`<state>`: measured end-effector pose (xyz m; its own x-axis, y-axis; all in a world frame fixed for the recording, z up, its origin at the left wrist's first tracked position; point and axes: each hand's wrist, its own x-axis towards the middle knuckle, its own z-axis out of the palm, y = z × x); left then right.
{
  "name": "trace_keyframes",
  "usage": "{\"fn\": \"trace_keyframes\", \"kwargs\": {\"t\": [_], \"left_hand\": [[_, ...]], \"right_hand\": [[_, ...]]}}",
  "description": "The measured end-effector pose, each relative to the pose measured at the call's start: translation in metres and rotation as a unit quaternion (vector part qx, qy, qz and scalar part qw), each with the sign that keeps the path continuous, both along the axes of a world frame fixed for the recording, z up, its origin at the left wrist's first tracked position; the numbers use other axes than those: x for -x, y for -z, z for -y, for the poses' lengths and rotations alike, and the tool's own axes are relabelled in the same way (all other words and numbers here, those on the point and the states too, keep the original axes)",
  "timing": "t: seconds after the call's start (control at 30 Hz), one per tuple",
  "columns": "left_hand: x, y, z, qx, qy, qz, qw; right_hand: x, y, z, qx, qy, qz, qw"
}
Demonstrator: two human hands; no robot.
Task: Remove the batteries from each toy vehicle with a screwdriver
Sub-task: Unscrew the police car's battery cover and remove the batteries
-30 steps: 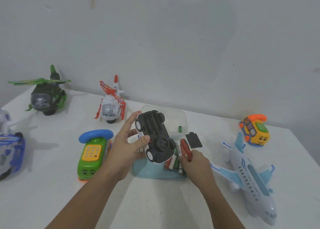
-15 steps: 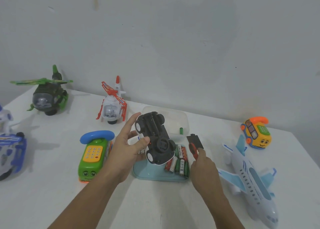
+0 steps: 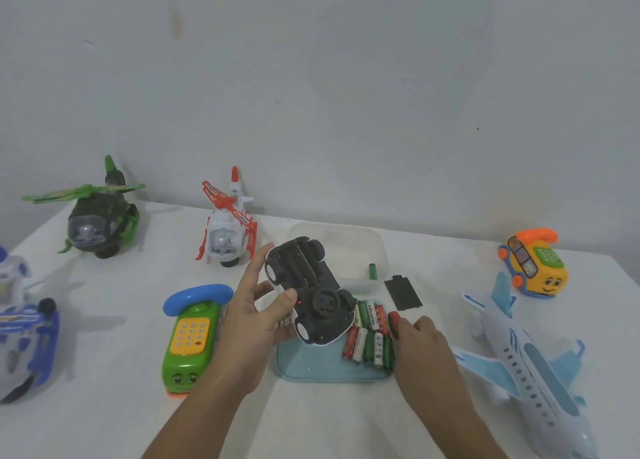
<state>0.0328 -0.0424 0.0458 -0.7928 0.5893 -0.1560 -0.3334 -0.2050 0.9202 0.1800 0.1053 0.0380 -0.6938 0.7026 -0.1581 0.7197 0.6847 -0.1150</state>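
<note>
My left hand (image 3: pixel 252 323) grips a toy car (image 3: pixel 308 295), turned wheels-up so its black underside and open battery bay face me. It hangs above a pale blue lid (image 3: pixel 311 368) on which several loose batteries (image 3: pixel 370 337) lie. Just right of the batteries, my right hand (image 3: pixel 427 344) holds a red-handled screwdriver (image 3: pixel 394 321); its tip is hidden. The car's black battery cover (image 3: pixel 403 293) lies on the table beyond that hand.
A clear tub (image 3: pixel 346 247) with a small green piece (image 3: pixel 372 271) stands behind the car. Around the table stand a green helicopter (image 3: pixel 95 216), a white helicopter (image 3: pixel 228 230), a green phone toy (image 3: pixel 192 334), a yellow phone car (image 3: pixel 533 268), an airplane (image 3: pixel 530 365) and a blue-white toy (image 3: pixel 20 327).
My right hand reached with the screwdriver up to the black cover, then drew back beside the batteries. The left hand has kept the car nearly still.
</note>
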Motion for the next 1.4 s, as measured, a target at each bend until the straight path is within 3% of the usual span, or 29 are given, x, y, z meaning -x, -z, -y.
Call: {"fn": "trace_keyframes", "kwargs": {"t": [0.2,0.27,0.43,0.77,0.87,0.97,1.03,1.1,1.13,1.23,1.4], "left_hand": [[0.003,-0.002,0.003,-0.003,-0.034,-0.007,0.999],[0.004,-0.003,0.005,0.003,-0.040,-0.005,0.999],[0.002,-0.007,0.006,0.013,-0.052,-0.007,0.999],[-0.005,-0.012,0.007,0.024,-0.045,-0.016,0.999],[-0.005,-0.011,0.007,0.026,-0.038,-0.003,0.999],[-0.006,-0.010,0.006,0.029,-0.029,0.012,0.999],[-0.006,-0.009,0.005,0.031,-0.020,0.016,0.999],[-0.009,-0.009,0.004,0.029,-0.013,0.019,0.999],[-0.009,-0.010,0.004,0.027,-0.010,0.020,0.999],[-0.013,-0.010,0.000,0.030,0.001,0.014,0.999],[-0.020,-0.011,-0.006,0.040,0.017,-0.008,0.999]], "right_hand": [[0.072,-0.038,-0.055,0.018,-0.085,-0.179,0.980],[0.102,-0.040,-0.067,0.075,-0.130,-0.178,0.973],[0.148,-0.017,-0.070,0.190,-0.201,-0.063,0.959],[0.162,-0.008,-0.068,0.171,-0.194,-0.036,0.965],[0.156,-0.014,-0.070,0.214,-0.147,-0.083,0.962],[0.143,-0.032,-0.075,0.284,-0.043,-0.246,0.926],[0.130,-0.051,-0.075,0.339,-0.002,-0.359,0.869],[0.114,-0.074,-0.064,0.403,-0.004,-0.420,0.813],[0.105,-0.084,-0.057,0.417,-0.020,-0.429,0.801],[0.082,-0.101,-0.031,0.402,-0.078,-0.407,0.817],[0.065,-0.081,0.004,0.267,-0.125,-0.353,0.888]]}}
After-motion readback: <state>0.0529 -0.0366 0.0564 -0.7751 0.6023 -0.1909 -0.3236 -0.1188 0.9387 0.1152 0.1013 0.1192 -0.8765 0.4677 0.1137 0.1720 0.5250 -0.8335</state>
